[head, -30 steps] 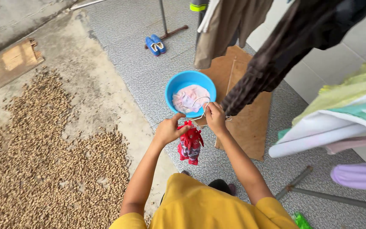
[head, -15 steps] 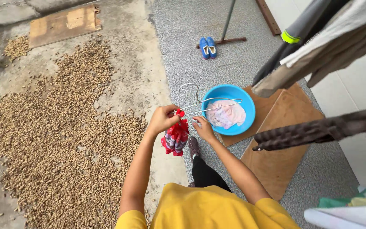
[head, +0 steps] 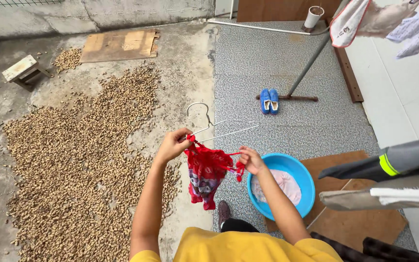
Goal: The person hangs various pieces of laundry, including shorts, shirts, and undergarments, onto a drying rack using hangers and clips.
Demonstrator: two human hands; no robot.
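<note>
Peanuts (head: 78, 160) cover the concrete yard at left; speckled flooring fills the right. At centre, the left hand (head: 173, 144) pinches a wire hanger (head: 209, 127) and red garment (head: 207, 172) (stretched taut), whose other edge the right hand (head: 251, 160) grips above a blue basin (head: 306, 187).

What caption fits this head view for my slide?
Both hands, left hand and right hand, stretch a small red patterned garment beside a thin wire hanger, above a round blue plastic basin.
</note>
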